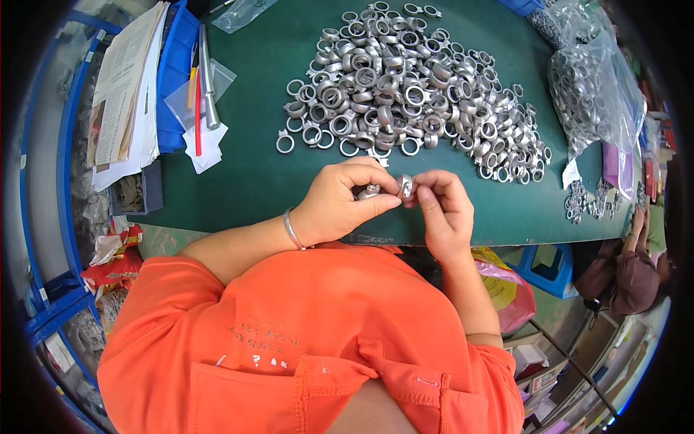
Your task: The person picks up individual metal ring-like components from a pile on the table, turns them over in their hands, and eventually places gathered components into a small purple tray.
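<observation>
My left hand [329, 199] is closed, its thumb and fingertips at the near edge of the green table [238, 184]. A silver metal ring [405, 186] with a small protruding lug is pinched upright between the fingertips of both hands. Tucked in the curl of my left fingers is a second metal piece [369, 191], mostly hidden. My right hand [447, 210] has its thumb and index finger together against the ring's right side. Just beyond my hands spreads a large pile of similar silver rings [416, 95], several lying loose at its near edge.
A clear bag of metal parts [578, 94] sits at the far right, above small metal parts [576, 202]. On the left are a blue bin [173, 79], papers [126, 87], a red pen [197, 119] and a metal rod [207, 79]. A blue stool [546, 269] stands below the table's right side.
</observation>
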The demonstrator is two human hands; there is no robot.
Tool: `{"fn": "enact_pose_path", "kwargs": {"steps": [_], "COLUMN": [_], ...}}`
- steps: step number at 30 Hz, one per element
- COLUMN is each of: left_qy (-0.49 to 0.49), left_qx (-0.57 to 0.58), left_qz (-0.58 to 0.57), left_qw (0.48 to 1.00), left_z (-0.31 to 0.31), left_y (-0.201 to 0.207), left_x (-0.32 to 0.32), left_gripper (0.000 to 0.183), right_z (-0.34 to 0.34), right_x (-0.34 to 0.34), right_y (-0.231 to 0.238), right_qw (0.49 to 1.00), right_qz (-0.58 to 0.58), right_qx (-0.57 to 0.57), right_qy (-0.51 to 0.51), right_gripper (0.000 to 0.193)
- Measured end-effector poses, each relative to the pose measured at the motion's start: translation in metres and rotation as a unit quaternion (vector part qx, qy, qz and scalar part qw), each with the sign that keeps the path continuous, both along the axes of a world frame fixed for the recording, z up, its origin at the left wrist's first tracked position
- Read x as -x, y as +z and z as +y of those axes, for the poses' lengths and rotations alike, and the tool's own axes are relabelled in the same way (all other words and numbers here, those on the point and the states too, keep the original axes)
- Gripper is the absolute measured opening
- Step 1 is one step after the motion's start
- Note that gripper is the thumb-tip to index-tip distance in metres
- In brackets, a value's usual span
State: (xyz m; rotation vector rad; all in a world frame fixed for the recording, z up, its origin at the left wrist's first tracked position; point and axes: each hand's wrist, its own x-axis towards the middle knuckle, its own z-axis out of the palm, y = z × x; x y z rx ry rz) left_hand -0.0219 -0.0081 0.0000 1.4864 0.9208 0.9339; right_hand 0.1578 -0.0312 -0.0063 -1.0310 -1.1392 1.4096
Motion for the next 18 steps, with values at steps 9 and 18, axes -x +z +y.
{"fn": "enact_pose_path", "kwargs": {"steps": [9, 18], "left_qy": [-0.010, -0.046], "left_qx": [0.368, 0.539], "left_qz": [-0.176, -0.293], "left_qw": [0.913, 0.789], "left_z": [0.000, -0.002], "left_y": [0.014, -0.003], "left_x": [0.000, 0.006], "left_gripper": [0.023, 0.007], "right_z": [0.001, 0.038], "right_x": [0.003, 0.000], "right_y": [0.011, -0.017], "right_qw": [0.938, 0.835], "right_qz": [-0.208, -0.470], "right_qx": [-0.274, -0.282], "right_qy": [-0.039, -0.054], "right_gripper": [0.022, 0.016]}}
